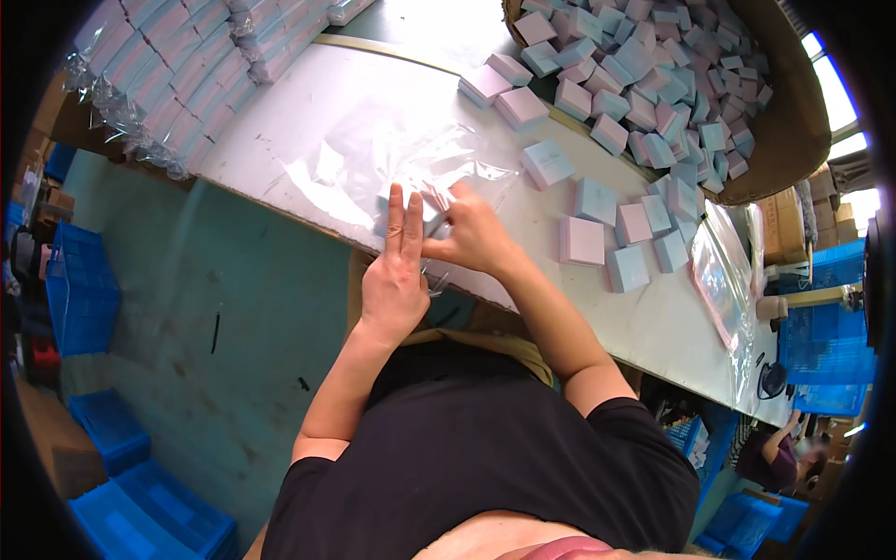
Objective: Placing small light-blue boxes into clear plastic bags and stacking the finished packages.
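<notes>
A clear plastic bag point(359, 154), wrinkled and glossy, lies across the white table close to its near edge. My left hand point(394, 285) rests at the bag's near end, two fingers stretched out straight over the film. Just to its right, my right hand point(478, 229) is closed on the bag, its fingers curled and its thumb near my left fingers. Part of the bag hangs below my hands at the table edge. Right of the bag stand several small pink and light blue boxes, among them a pink box point(582, 241) and a blue box point(545, 164).
A large cardboard carton point(793, 140) spills a heap of boxes at the far right. Bagged stacks of boxes point(177, 75) rise at the far left. Flat plastic bags point(723, 280) lie at the table's right end. Blue crates point(82, 289) stand on the floor at left.
</notes>
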A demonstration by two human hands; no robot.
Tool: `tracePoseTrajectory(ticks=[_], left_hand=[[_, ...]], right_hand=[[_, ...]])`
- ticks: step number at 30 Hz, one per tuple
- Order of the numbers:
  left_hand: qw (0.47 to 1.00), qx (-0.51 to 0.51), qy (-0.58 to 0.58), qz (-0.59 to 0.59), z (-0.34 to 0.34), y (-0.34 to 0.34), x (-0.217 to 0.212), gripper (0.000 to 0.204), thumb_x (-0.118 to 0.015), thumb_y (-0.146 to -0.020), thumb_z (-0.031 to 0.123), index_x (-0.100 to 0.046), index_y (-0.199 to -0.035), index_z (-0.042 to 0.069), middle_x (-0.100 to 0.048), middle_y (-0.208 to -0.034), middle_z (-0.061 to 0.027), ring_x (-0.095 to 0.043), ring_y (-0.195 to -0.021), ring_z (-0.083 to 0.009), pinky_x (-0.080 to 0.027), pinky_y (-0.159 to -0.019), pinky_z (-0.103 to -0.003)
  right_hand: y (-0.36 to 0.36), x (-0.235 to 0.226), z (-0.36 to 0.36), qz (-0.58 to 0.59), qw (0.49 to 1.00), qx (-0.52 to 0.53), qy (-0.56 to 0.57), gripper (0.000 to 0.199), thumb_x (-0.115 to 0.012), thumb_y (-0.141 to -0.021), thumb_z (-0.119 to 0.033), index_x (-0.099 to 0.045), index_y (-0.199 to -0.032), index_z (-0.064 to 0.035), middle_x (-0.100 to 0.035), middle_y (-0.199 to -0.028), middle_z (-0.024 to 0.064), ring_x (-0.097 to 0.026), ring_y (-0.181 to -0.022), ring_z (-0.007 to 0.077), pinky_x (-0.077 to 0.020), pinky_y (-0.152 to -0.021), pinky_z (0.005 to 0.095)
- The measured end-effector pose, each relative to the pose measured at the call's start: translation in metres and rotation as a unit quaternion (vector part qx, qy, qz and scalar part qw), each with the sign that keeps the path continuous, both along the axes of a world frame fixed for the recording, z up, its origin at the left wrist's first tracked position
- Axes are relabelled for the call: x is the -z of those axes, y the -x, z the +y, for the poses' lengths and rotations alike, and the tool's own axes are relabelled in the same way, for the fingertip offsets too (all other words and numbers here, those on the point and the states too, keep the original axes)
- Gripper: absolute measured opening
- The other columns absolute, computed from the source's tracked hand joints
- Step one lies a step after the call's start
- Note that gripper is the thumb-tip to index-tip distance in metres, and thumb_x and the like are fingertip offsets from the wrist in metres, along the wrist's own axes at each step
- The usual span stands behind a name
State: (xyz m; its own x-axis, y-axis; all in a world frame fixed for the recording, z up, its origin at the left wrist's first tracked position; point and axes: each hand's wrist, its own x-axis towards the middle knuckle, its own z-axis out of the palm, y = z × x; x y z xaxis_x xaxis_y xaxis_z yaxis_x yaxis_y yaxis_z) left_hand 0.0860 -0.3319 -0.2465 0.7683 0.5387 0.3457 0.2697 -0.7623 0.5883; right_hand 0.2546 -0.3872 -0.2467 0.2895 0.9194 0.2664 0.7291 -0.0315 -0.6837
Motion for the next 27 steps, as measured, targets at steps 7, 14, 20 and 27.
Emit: tracePoseTrajectory(ticks=[7, 14, 20, 27], left_hand=[[0.982, 0.168, 0.06, -0.059, -0.016, 0.014, -0.025, 0.099, -0.051, -0.069, -0.012, -0.016, -0.16, 0.003, -0.02, -0.165, -0.0208, -0.058, -0.122, -0.0422, -0.058, -0.077, -0.04], [0.995, 0.063, -0.003, -0.073, 0.005, 0.035, -0.017, 0.094, -0.049, -0.07, -0.014, -0.022, -0.159, 0.002, -0.023, -0.164, -0.0209, -0.062, -0.119, -0.0406, -0.057, -0.069, -0.034], [0.998, 0.008, 0.041, -0.045, 0.008, 0.027, -0.011, 0.093, -0.047, -0.073, -0.016, -0.027, -0.16, 0.012, -0.023, -0.164, -0.0241, -0.068, -0.106, -0.0376, -0.056, -0.067, -0.035], [0.997, -0.077, -0.023, 0.006, 0.021, 0.033, 0.019, 0.052, -0.065, -0.084, -0.003, -0.069, -0.13, 0.022, -0.031, -0.161, -0.022, -0.068, -0.078, -0.026, -0.056, -0.069, -0.037]], right_hand=[[-0.059, 0.059, 0.146, -0.165, 0.982, 0.049, -0.075, 0.079, -0.073, -0.079, -0.039, -0.048, -0.147, -0.0074, -0.055, -0.133, 0.0266, -0.054, -0.123, 0.0419, -0.0493, -0.097, 0.049], [-0.074, 0.084, 0.163, -0.576, 0.795, 0.165, -0.091, 0.082, -0.061, -0.089, -0.045, -0.033, -0.154, -0.003, -0.04, -0.15, 0.028, -0.034, -0.144, 0.0408, -0.0373, -0.111, 0.0564], [-0.057, 0.032, 0.1, -0.278, 0.957, 0.047, -0.06, 0.083, -0.084, -0.077, -0.034, -0.047, -0.143, 0.0009, -0.046, -0.149, 0.0199, -0.043, -0.138, 0.0382, -0.0415, -0.109, 0.0537], [-0.116, -0.008, -0.068, 0.051, 0.991, 0.108, -0.051, 0.039, -0.079, -0.081, -0.022, -0.059, -0.108, -0.0017, -0.062, -0.114, 0.0185, -0.061, -0.104, 0.0309, -0.0495, -0.089, 0.0401]])
